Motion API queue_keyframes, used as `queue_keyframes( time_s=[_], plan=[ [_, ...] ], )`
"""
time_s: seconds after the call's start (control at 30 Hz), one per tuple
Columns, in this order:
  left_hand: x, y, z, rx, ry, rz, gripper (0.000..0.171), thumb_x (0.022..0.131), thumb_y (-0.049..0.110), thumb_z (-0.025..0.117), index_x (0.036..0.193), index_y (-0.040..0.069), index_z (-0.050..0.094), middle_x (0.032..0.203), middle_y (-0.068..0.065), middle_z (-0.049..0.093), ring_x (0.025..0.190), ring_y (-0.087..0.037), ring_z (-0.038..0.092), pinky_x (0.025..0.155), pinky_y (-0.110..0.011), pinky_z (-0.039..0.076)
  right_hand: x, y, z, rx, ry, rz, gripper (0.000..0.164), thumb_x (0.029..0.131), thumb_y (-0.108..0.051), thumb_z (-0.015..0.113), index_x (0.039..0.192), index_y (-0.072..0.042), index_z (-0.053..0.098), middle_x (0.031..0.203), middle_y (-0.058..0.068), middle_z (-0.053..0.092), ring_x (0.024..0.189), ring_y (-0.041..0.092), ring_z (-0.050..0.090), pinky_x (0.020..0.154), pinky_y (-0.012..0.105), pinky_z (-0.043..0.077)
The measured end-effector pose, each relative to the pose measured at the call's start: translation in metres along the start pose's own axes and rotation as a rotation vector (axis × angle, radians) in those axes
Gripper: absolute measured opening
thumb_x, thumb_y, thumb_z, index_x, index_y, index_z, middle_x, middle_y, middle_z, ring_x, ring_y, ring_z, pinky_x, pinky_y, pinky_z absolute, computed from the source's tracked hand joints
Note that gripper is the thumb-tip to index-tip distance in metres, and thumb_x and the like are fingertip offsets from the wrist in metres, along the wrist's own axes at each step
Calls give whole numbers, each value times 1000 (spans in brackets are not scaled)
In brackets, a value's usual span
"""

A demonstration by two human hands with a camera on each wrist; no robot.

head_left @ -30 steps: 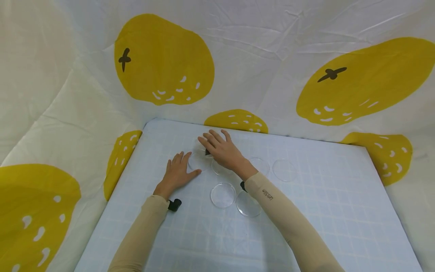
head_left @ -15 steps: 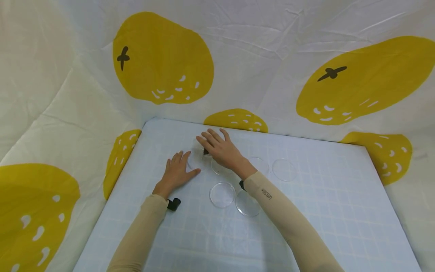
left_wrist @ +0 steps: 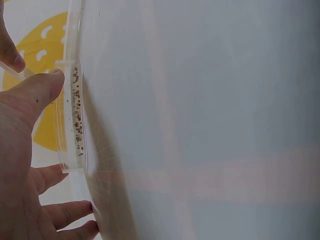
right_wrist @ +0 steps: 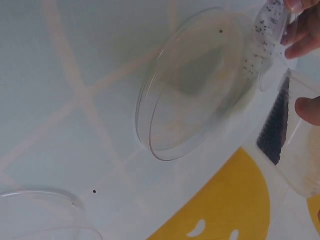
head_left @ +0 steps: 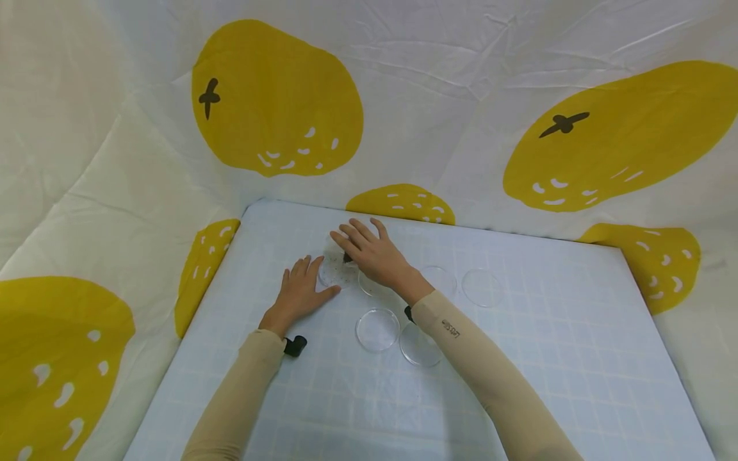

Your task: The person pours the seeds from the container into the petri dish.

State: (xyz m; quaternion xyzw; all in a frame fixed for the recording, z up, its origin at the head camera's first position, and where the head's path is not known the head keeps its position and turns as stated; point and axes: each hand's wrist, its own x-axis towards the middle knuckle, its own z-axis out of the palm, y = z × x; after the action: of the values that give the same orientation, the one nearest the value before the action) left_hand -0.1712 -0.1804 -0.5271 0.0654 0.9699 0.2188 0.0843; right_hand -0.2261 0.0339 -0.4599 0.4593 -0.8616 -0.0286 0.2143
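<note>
My left hand (head_left: pixel 296 294) holds the rim of a clear petri dish (left_wrist: pixel 70 120) between thumb and finger, the dish flat on the table. Small dark grains, perhaps seeds, are scattered across its bottom. Above and to its right, my right hand (head_left: pixel 375 253) grips a clear plastic container (right_wrist: pixel 302 145). That container is tilted toward the dish, and a mass of dark grains (right_wrist: pixel 275 127) is gathered against its lower side. Much of the container is hidden behind the right hand in the head view.
A second petri dish (right_wrist: pixel 187 95) stands close beside the first, with one dark grain visible. More clear dishes lie nearby: two in front (head_left: pixel 377 330), others to the right (head_left: pixel 483 287). One loose grain (right_wrist: pixel 94 191) is on the tablecloth. Patterned cloth hangs behind the table.
Dark grains have appeared in the dish by my left hand, which showed none a second ago. My right hand has shifted slightly left with the container; the left hand stays put.
</note>
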Motion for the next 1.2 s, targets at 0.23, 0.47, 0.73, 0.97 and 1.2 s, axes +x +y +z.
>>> queue_keyframes(
  time_s=[0.23, 0.47, 0.73, 0.97, 1.2],
  plan=[
    [0, -1, 1, 9, 3, -6, 89, 79, 67, 51, 146, 14, 23, 149, -17, 17, 136, -35, 9, 104, -60, 3, 0, 0, 1, 0, 0, -8, 61, 93, -13, 55, 146, -17, 25, 144, 8, 33, 134, 28, 23, 104, 56, 19],
    [1, -2, 1, -1, 9, 9, 89, 80, 66, 52, 146, 14, 24, 149, -18, 17, 136, -36, 9, 104, -61, 2, 1, 0, -1, -5, 8, -16, 60, 93, -15, 55, 146, -18, 26, 144, 8, 34, 134, 28, 23, 103, 56, 20],
    [0, -3, 1, -8, 10, 16, 89, 80, 66, 51, 146, 15, 23, 149, -17, 16, 136, -35, 9, 104, -60, 2, 1, -1, -1, -20, -14, -13, 64, 93, -15, 56, 147, -19, 22, 145, 7, 33, 135, 27, 21, 104, 56, 18],
    [-2, -1, -1, -21, -1, 12, 87, 81, 64, 52, 146, 14, 23, 150, -17, 16, 136, -35, 8, 104, -60, 1, 2, -2, -1, -8, -27, -11, 62, 93, -14, 55, 146, -19, 24, 145, 6, 32, 135, 28, 20, 105, 56, 16],
    [-2, -1, -1, -25, 2, 20, 88, 81, 66, 50, 146, 14, 23, 149, -18, 16, 136, -35, 8, 104, -59, 2, 2, -3, -1, 3, 4, -15, 61, 93, -13, 56, 145, -19, 26, 144, 7, 33, 134, 28, 23, 104, 56, 18]
  ],
)
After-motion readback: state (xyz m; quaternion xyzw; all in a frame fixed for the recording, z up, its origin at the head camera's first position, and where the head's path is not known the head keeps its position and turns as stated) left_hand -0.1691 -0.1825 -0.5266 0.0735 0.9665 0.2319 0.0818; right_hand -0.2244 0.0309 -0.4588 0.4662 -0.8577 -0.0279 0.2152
